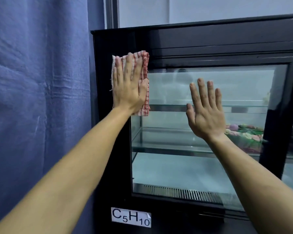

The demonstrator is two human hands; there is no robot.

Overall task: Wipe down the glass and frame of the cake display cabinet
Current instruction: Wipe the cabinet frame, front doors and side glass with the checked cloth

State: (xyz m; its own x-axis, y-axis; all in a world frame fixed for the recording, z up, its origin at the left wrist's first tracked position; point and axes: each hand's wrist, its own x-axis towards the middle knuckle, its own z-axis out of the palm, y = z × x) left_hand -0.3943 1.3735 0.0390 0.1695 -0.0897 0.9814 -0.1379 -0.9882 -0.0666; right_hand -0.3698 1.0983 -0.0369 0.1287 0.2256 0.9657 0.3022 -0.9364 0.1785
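Beside the blue curtain (pixel 37 98), our left hand (pixel 128 88) presses a red-checked cloth (pixel 145 65) flat, fingers straight, against the upper left corner of the cabinet frame (pixel 105 132). Further right, our right hand (pixel 206 112) lies open and empty, fingers spread, on the glass (pixel 176 169).

A decorated cake (pixel 245 132) sits at the right end of the cabinet's middle glass shelf (pixel 167 141).
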